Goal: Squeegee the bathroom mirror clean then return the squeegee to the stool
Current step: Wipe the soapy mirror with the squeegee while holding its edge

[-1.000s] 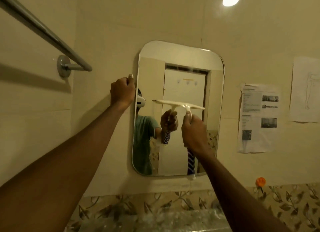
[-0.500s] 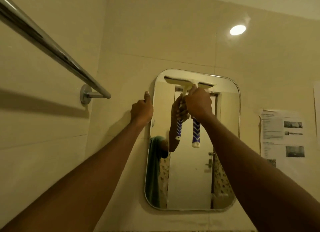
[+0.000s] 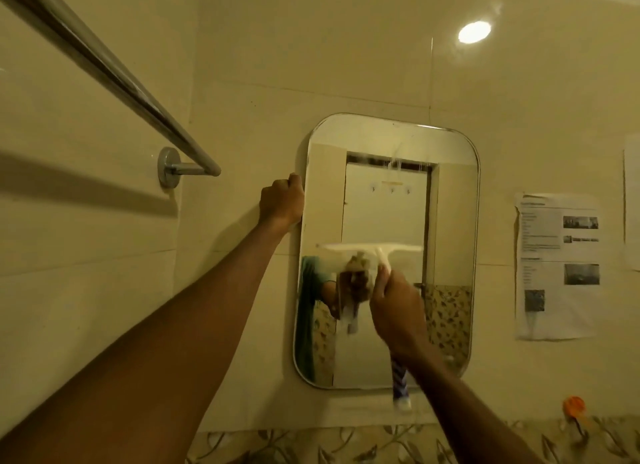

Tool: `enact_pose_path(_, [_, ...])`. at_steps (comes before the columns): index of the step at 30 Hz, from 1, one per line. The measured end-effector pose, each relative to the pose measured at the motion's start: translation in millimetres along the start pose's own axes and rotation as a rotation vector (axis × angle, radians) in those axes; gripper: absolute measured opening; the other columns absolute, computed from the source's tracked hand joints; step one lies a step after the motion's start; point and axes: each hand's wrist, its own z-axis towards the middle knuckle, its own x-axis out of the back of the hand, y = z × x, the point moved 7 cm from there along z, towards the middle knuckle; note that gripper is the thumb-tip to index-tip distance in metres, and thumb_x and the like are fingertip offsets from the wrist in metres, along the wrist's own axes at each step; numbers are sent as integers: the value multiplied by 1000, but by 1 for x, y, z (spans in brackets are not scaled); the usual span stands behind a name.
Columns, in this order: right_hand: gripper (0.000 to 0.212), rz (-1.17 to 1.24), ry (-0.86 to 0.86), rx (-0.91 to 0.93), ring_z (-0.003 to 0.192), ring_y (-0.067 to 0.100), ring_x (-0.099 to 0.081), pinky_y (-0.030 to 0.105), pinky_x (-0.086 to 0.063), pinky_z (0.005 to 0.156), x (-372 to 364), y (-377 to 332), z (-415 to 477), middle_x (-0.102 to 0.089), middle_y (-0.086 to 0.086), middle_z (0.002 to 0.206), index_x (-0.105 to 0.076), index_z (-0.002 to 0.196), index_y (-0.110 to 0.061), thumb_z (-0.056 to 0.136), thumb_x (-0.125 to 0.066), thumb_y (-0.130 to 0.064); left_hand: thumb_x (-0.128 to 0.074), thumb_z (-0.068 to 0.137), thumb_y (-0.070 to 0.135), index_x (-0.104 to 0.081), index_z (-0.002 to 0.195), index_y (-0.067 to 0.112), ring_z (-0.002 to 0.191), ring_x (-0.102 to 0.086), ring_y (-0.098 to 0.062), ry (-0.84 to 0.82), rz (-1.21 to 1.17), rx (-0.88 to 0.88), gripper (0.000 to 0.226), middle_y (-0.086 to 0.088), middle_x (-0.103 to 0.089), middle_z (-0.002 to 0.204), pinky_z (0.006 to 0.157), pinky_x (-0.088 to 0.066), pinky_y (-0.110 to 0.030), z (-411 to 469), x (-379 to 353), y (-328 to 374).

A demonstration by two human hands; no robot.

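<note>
A rounded rectangular mirror (image 3: 450, 221) hangs on the cream tiled wall. My right hand (image 3: 398, 307) grips the squeegee (image 3: 370, 248); its white blade lies level across the glass at about mid-height. The blue and white striped handle sticks out below my wrist, past the mirror's lower edge. My left hand (image 3: 281, 202) is curled around the mirror's left edge, near its upper part. Fine water streaks show on the glass near the top. The stool is out of view.
A chrome towel bar (image 3: 114, 79) runs along the left wall, ending close to my left hand. A printed sheet (image 3: 557, 266) is stuck on the wall right of the mirror. An orange hook (image 3: 573, 405) sits low right, above a leaf-patterned tile band (image 3: 311, 444).
The squeegee has dropped from the mirror's top edge to about mid-height in my right hand. My left hand stays on the mirror's left edge. The view has tilted down a little.
</note>
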Motion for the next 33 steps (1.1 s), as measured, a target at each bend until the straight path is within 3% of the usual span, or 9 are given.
enact_pose_path(5, [27,-33,59,40,54,5,-57,12,-39,43,11,-26,51,-56,-7,68,-51,89,-17,103,-34,-33,-24,85,49,-64,87,2,84,-67,-36,-9,29,-11,61,-19,-70,91,83,-56,-48,5,-1,-5])
enact_pose_path(10, [19,2,-53,-96,55,1,-60,12,-43,42,-28,37,-38,-62,-4,71,-57,91,-18,100,-43,-29,-30,99,38,-62,78,3,84,-67,-35,24,41,-59,52,-20,-69,88,83,-55,-46,3,1,-2])
enact_pose_path(15, [25,-176,-160,-289,62,0,-55,12,-35,47,-44,76,-102,-55,-13,71,-52,91,-26,103,-32,-35,-29,101,36,-60,81,5,88,-65,-35,37,87,-87,48,-21,-68,93,85,-54,-46,2,0,1])
enact_pose_path(18, [34,-57,-77,-194,48,0,-53,11,-39,40,-21,52,-68,-52,-8,61,-53,77,-22,104,-33,-30,-28,101,36,-59,79,5,85,-65,-35,50,118,-105,49,-20,-67,90,84,-54,-45,3,0,-1])
enact_pose_path(22, [39,0,124,7,40,3,-41,11,-35,35,23,-2,32,-47,-5,58,-52,75,-16,104,-31,-32,-29,101,38,-58,76,7,85,-66,-36,73,111,-111,49,-21,-69,89,82,-55,-45,6,0,-3])
enact_pose_path(27, [46,-101,211,75,44,8,-53,8,-36,31,59,-50,132,-54,0,59,-53,73,-12,105,-27,-33,-30,100,40,-62,83,4,83,-67,-35,62,75,-98,52,-21,-69,88,81,-56,-47,8,0,-4])
enact_pose_path(30, [48,-137,207,59,47,11,-56,7,-34,28,60,-48,149,-58,4,64,-56,82,-8,105,-25,-36,-29,99,42,-64,90,1,85,-67,-37,52,49,-85,55,-21,-69,92,82,-56,-49,10,1,-7])
enact_pose_path(33, [42,-54,167,64,38,4,-53,10,-36,32,41,-34,119,-55,-2,59,-55,83,-11,105,-28,-35,-30,97,43,-65,88,0,83,-67,-37,22,26,-82,57,-21,-69,89,81,-56,-50,10,-1,-8])
